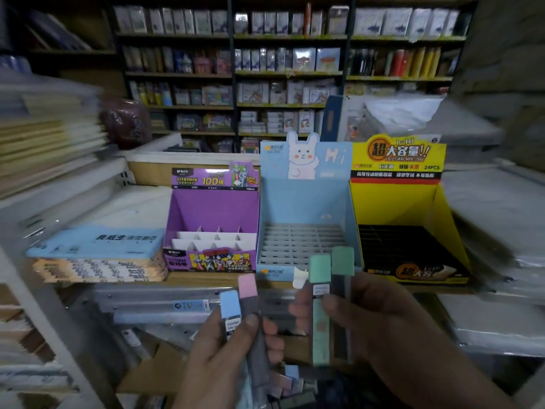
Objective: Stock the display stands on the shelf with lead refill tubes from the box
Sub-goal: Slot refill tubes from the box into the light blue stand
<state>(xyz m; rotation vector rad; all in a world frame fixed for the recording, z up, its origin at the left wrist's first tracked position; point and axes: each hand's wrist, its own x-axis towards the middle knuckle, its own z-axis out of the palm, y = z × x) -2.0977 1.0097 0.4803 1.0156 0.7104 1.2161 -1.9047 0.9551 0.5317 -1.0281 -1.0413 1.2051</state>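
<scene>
Display stand [306, 202], blue, straight ahead. Pinches blue-capped tube [230, 305] and pink-capped tube [247, 286] in left grip [218, 364]. Clutches two green-capped tubes [320, 268] in right grip [383, 329].

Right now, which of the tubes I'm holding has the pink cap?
The pink-capped tube is the higher one in your left hand, beside the blue-capped tube. Your right hand holds green-capped tubes.
</scene>
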